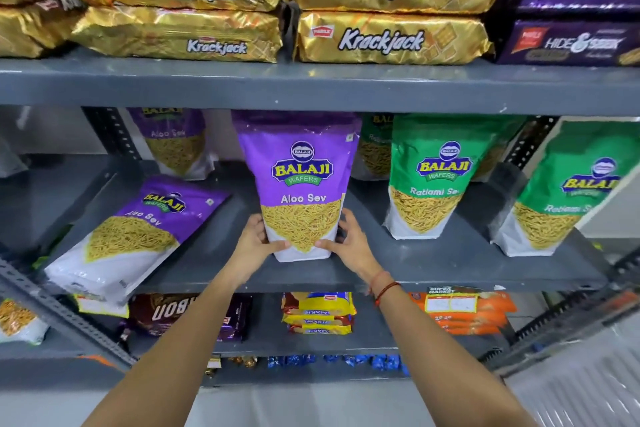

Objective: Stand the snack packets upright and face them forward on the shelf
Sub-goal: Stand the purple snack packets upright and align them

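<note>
Grey metal shelf (433, 263), middle tier of a stocked rack; biscuit packs above, more packets below.

Fingers (258, 230) of my left hand (254, 246) are closed on the lower left edge of the purple Aloo Sev packet (300, 184), thumb across the front near the base. Fingers of my right hand (349, 246) are closed on the lower right edge in the same way. Both hands sit level, one either side of the packet's base, so neither is the nearer.

Packet position: centre of the shelf, base touching or just off the shelf (cannot tell which), long axis vertical, printed face toward me. It reads as upright and forward-facing already; judgement: this one only needs releasing.

Outward, left: a second purple Aloo Sev packet (138, 232) lies tipped back and slanted, base at the shelf's front edge, top pointing away and to the right. It lies on my left hand's side, near that hand. Its long axis needs swinging up to vertical.

Outward, right: two green Ratlami Sev packets (429, 177) stand upright, the far one leaning slightly. More packets stand behind, partly hidden.
</note>
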`<state>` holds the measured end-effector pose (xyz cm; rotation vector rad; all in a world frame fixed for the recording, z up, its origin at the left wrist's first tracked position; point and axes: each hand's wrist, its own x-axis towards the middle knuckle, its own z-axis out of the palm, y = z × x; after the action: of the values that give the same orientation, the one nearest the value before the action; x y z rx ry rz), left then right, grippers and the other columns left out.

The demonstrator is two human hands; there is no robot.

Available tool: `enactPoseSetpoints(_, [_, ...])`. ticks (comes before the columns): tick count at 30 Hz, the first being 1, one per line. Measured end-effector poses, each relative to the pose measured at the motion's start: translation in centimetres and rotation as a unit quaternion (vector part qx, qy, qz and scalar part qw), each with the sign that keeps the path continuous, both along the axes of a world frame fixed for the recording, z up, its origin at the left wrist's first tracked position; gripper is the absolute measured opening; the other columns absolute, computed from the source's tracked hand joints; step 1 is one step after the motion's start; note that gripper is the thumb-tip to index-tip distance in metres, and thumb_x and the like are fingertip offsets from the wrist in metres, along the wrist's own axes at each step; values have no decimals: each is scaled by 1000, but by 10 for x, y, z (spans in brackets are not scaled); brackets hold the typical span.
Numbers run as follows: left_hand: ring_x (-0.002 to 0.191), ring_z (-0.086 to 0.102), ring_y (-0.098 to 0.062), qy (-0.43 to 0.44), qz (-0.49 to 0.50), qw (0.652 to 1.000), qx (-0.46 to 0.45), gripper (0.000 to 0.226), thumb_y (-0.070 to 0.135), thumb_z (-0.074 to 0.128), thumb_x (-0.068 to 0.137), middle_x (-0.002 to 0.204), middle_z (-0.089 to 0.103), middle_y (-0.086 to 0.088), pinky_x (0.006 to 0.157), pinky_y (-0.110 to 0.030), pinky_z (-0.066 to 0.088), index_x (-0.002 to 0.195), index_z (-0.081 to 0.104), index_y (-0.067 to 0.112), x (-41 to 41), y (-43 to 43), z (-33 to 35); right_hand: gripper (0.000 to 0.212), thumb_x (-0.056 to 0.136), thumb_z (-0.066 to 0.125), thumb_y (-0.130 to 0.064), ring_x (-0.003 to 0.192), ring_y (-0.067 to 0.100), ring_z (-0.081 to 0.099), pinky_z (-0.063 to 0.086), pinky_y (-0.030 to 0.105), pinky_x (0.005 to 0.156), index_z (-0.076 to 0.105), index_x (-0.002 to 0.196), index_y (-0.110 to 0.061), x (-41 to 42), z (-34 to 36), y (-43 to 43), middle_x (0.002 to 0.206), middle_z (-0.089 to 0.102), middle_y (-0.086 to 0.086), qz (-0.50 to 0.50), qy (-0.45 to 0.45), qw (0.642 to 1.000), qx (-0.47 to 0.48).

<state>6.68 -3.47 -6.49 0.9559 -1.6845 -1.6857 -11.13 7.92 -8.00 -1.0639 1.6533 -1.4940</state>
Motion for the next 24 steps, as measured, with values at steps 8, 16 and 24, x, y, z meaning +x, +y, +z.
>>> enactPoseSetpoints(8, [111,60,-28,-12,-8,1000,1,63,-9,74,67,114,62,-11,93,-40,49,115,38,11,-13,0,-12,61,73,80,-14,110,11,58,48,17,87,40,117,-28,-5,-9,4,115,62,-4,-36,45,998,18])
enactPoseSetpoints(16, [121,51,-27,-46,10,999,-26,79,2,75,71,132,51,-14,104,-40,42,138,33,12,20,-9,-12,39,74,78,-37,79,12,54,46,16,68,55,103,-23,46,-27,24,92,59,2,-248,55,966,-48])
enactPoseSetpoints(24, [117,56,-33,-135,177,956,-193,46,-1,67,78,124,60,-22,103,-42,42,121,52,-1,114,-66,27,15,86,67,-17,67,22,53,47,42,69,60,95,-8,143,6,-54,70,54,7,-118,91,987,-53])
